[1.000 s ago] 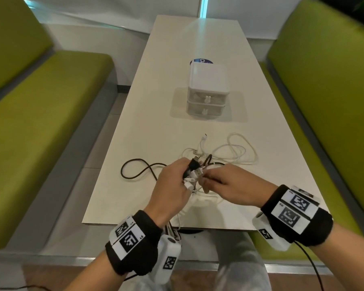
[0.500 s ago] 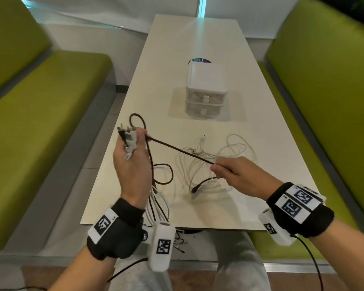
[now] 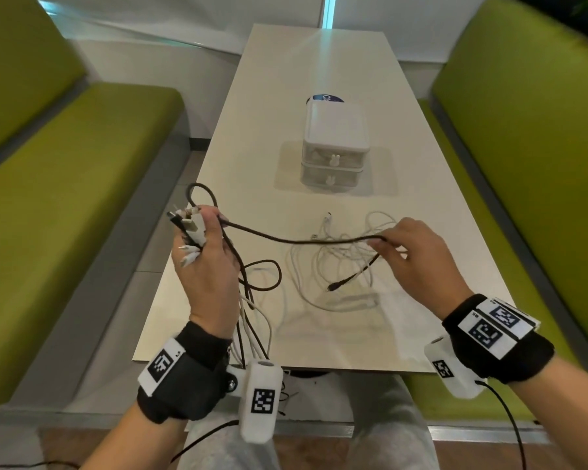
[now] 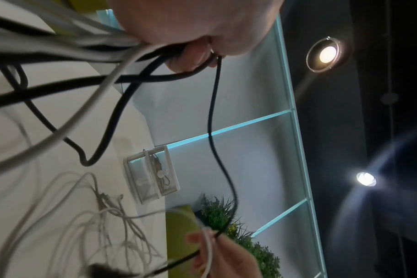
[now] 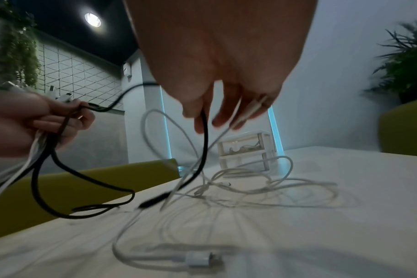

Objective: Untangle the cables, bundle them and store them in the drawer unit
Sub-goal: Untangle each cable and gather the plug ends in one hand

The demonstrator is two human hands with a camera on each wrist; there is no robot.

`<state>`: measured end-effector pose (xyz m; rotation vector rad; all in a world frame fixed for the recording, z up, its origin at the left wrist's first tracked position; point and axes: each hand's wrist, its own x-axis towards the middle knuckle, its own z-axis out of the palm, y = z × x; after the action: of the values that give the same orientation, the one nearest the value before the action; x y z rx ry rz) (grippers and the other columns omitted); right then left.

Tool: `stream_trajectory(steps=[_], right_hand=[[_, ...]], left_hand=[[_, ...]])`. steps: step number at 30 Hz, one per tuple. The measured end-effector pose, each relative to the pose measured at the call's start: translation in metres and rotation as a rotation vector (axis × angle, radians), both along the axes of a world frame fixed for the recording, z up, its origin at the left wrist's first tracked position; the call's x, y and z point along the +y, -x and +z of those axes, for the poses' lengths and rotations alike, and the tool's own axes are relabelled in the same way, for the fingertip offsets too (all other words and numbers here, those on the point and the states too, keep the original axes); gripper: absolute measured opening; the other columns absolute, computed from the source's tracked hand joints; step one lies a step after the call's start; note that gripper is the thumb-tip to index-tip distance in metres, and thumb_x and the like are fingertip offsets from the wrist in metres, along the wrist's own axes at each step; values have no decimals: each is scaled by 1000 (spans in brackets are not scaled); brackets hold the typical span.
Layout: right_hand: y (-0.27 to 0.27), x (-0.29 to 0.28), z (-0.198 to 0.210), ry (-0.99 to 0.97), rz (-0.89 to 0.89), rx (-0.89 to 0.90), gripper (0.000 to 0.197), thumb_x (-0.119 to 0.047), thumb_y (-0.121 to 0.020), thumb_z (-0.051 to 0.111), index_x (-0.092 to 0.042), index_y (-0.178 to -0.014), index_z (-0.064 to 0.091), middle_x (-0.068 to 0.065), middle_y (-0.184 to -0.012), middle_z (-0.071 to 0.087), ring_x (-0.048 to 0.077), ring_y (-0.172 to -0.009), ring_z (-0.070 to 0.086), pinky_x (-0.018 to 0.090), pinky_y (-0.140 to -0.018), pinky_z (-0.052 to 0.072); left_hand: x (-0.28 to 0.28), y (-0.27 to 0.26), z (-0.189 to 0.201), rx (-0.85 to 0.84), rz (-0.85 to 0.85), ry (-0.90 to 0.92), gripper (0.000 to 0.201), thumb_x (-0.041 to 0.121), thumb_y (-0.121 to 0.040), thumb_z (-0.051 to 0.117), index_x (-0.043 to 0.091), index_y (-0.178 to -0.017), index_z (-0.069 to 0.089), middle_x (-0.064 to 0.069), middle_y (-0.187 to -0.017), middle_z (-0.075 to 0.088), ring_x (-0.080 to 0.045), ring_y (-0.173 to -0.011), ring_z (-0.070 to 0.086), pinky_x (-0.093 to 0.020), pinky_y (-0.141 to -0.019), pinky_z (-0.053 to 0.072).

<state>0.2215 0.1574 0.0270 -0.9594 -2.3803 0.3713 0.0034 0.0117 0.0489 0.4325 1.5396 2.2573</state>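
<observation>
Two hands are up over the near end of the table [image 3: 438, 205], well apart, and I see one black cable [image 3: 286, 239] strung between them. My left hand [image 3: 206, 266] is fisted around a bunch of cable ends: several white plugs and one dark one stick out above the fingers, and white and black strands hang down from the palm past the wrist. My right hand [image 3: 418, 256] is more relaxed; its fingertips pinch the black cable near its free end, whose plug dangles just above the table, and the right wrist view shows a white strand running through those fingers too. White cables [image 3: 340, 262] lie in a loose tangle on the table beneath my right hand; I cannot count them. One white drawer unit [image 3: 335, 144] stands farther back, with two drawers, both closed. A blue sticker behind it shows a letter "C"; the rest is hidden.
</observation>
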Motion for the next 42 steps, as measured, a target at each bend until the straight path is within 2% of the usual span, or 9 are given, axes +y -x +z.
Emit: stream_trajectory(steps=[5, 8, 13, 18, 27, 30, 33, 38, 42], right_hand=[[1, -9, 13, -194, -62, 172, 12, -14, -88, 68, -17, -98, 75, -7, -86, 68, 21, -89, 58, 44, -80, 44], [4, -13, 15, -191, -50, 157, 14, -12, -88, 68, -16, -99, 74, -14, -89, 62, 20, -96, 58, 40, -85, 42], [3, -11, 10, 99, -118, 248, 15, -8, -92, 61, -19, -98, 70, -15, -77, 69, 7, -68, 65, 21, -68, 52], [5, -13, 15, 175, -88, 397, 18, -10, -93, 61, -28, -91, 66, -18, -70, 68, 9, -60, 65, 27, -62, 56], [5, -56, 26, 813, 286, 35, 27, -23, -86, 60, -7, -68, 71, 11, -58, 69, 35, -51, 61, 38, -59, 51], [6, -68, 21, 996, 361, -50, 37, -34, -76, 57, 0, -70, 69, 17, -58, 68, 30, -49, 59, 33, -61, 50], [2, -73, 18, 1110, 424, -187, 36, -31, -89, 60, 1, -76, 70, 17, -64, 70, 24, -52, 61, 27, -67, 50], [-6, -71, 4, 744, 481, -817, 44, -25, -91, 56, -32, -134, 52, -6, -95, 74, 2, -70, 61, 21, -84, 48], [-12, -59, 13, 565, 367, -806, 50, -9, -89, 48, -37, -131, 54, -17, -97, 69, -11, -71, 49, 11, -75, 40]], left_hand=[[-2, -8, -9, 98, -80, 17, 20, 53, -84, 58, 33, -79, 59, 12, -76, 54, -9, -70, 45, -25, -71, 33], [-2, -10, -11, 115, -107, 12, 25, 52, -85, 57, 28, -82, 57, 10, -71, 50, -9, -65, 42, -23, -67, 30], [-2, -7, -10, 83, -75, 15, 17, 43, -91, 58, 29, -81, 59, 12, -75, 55, -8, -69, 46, -24, -68, 33], [-3, -5, -10, 103, -79, 20, 18, 48, -87, 58, 30, -82, 59, 13, -76, 56, -7, -68, 46, -23, -68, 33], [-6, -10, -12, 177, -150, 81, 30, 55, -87, 54, 26, -82, 59, 15, -59, 47, -9, -62, 40, -25, -62, 29], [-9, -11, -11, 199, -170, 111, 35, 54, -91, 54, 19, -85, 59, 15, -57, 47, -7, -61, 40, -24, -63, 30], [-12, -14, -5, 185, -206, 86, 25, 44, -92, 53, 21, -85, 59, 12, -71, 56, -4, -56, 41, -21, -57, 30], [-20, -17, 2, 194, -414, 97, 24, 37, -95, 52, 19, -87, 66, -6, -76, 63, -1, -43, 39, -10, -43, 29], [-28, -21, 6, 271, -599, 87, 28, 36, -95, 49, 19, -82, 67, -15, -63, 66, -12, -37, 27, -19, -39, 23]])
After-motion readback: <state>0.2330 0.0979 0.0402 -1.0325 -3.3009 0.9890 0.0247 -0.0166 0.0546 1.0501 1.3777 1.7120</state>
